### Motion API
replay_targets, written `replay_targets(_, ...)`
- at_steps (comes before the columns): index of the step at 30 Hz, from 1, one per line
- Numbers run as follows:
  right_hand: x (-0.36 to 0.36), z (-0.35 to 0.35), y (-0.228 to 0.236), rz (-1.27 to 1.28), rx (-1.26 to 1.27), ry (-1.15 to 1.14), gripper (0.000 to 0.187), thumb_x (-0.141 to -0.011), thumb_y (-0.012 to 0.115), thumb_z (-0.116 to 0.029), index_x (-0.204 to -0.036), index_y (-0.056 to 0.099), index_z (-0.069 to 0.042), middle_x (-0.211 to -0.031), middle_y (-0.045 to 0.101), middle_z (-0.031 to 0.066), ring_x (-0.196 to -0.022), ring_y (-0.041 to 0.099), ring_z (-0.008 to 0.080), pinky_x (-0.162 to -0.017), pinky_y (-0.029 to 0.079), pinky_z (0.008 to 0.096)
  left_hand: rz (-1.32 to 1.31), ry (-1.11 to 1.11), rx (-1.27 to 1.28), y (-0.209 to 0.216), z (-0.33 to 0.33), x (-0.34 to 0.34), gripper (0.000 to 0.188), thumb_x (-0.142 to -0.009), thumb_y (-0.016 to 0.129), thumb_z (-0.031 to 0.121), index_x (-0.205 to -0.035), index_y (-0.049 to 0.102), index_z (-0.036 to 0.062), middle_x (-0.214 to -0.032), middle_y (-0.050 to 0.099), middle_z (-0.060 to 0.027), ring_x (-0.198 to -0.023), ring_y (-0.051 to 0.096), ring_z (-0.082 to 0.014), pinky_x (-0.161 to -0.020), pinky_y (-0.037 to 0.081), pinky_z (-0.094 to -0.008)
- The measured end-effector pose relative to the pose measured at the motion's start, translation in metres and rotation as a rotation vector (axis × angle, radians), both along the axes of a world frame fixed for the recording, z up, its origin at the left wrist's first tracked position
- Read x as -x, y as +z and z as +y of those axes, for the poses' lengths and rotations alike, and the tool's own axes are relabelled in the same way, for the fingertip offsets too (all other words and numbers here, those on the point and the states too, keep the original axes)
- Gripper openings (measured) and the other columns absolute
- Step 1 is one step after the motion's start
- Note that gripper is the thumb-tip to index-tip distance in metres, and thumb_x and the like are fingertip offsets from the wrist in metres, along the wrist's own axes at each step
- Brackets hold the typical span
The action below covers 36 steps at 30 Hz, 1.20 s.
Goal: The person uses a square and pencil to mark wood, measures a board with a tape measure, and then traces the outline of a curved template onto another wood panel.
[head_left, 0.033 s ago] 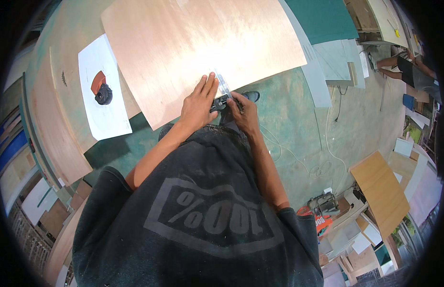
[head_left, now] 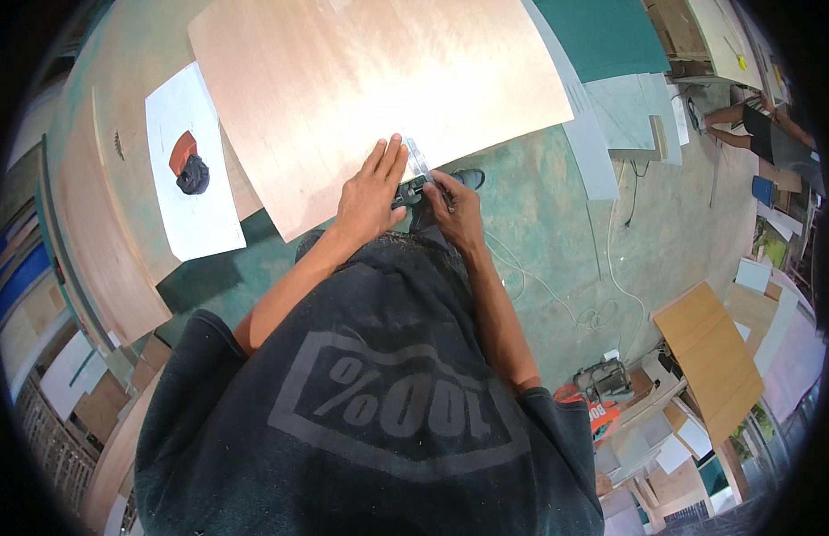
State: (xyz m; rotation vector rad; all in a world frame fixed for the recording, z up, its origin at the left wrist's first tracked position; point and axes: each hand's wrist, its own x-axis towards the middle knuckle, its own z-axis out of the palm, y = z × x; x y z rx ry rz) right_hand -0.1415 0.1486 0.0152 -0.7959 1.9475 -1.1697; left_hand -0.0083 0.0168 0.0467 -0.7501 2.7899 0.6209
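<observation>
A pale plywood sheet [head_left: 316, 98] stretches in front of me, its near edge close to my waist. At that edge sits a combination square with a metal blade [head_left: 417, 156] and a black head [head_left: 409, 191]. My left hand [head_left: 368, 195] lies on the sheet, fingers straight and pointing away, its thumb by the black head. My right hand [head_left: 457, 207] is closed at the right side of the square, thumb and fingers pinched at its head. Part of the square is hidden by my fingers, and I cannot make out whether a small tool is also in the right hand.
Left of the sheet, a black and orange tape measure [head_left: 191, 170] rests on a white board [head_left: 178, 223]. Cables [head_left: 624, 286] trail over the green floor. Panels [head_left: 713, 362] and a machine [head_left: 604, 382] stand at lower right. Another person [head_left: 771, 134] is at far right.
</observation>
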Motion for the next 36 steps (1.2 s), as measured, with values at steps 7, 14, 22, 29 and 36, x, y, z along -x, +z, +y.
replay_targets(7, 0.002, -0.004, 0.009, 0.204, -0.096, 0.036, 0.022, -0.093, 0.062, -0.015, -0.109, 0.068, -0.001, -0.094, 0.070, 0.0191, -0.085, 0.068, 0.0336, -0.078, 0.052, 0.0374, -0.007, 0.004, -0.020, 0.002, -0.001, 0.002, 0.102, -0.067, 0.083, 0.025, -0.151, 0.030, 0.0020, -0.161, 0.023, -0.0125, -0.147, 0.027, -0.0295, -0.097, 0.054, -0.0376)
replay_targets(14, 0.010, -0.015, 0.067, 0.066, 0.010, -0.146, 0.017, -0.095, 0.060, -0.014, -0.100, 0.066, 0.001, -0.085, 0.071, 0.0166, -0.076, 0.070, 0.0242, -0.073, 0.053, 0.0332, 0.031, 0.055, -0.067, 0.003, -0.001, -0.001, 0.104, -0.065, 0.085, 0.023, -0.151, 0.030, 0.0027, -0.162, 0.022, -0.0115, -0.147, 0.027, -0.0289, -0.100, 0.052, -0.0389)
replay_targets(22, 0.012, -0.045, 0.018, 0.020, 0.126, -0.109, 0.015, -0.091, 0.068, -0.010, -0.099, 0.065, 0.002, -0.086, 0.073, 0.0123, -0.079, 0.068, 0.0112, -0.072, 0.052, 0.0262, 0.018, 0.061, -0.068, 0.008, -0.001, 0.003, 0.101, -0.065, 0.084, 0.023, -0.148, 0.032, -0.0010, -0.159, 0.024, -0.0147, -0.144, 0.030, -0.0318, -0.107, 0.047, -0.0376)
replay_targets(29, 0.016, -0.052, 0.016, 0.102, 0.020, -0.028, 0.014, -0.089, 0.068, -0.010, -0.099, 0.066, 0.000, -0.086, 0.073, 0.0145, -0.078, 0.070, 0.0162, -0.072, 0.053, 0.0286, -0.003, 0.064, -0.040, 0.009, 0.000, 0.004, 0.102, -0.066, 0.084, 0.026, -0.149, 0.031, -0.0006, -0.159, 0.025, -0.0139, -0.144, 0.030, -0.0309, -0.111, 0.044, -0.0378)
replay_targets(36, 0.022, -0.064, 0.016, 0.308, 0.033, 0.088, 0.012, -0.088, 0.066, -0.012, -0.092, 0.066, -0.002, -0.075, 0.066, 0.0185, -0.069, 0.067, 0.0300, -0.064, 0.051, 0.0360, -0.009, 0.052, 0.019, 0.002, 0.002, 0.003, 0.107, -0.063, 0.085, 0.027, -0.152, 0.029, 0.0029, -0.160, 0.025, -0.0104, -0.146, 0.027, -0.0267, -0.106, 0.049, -0.0357)
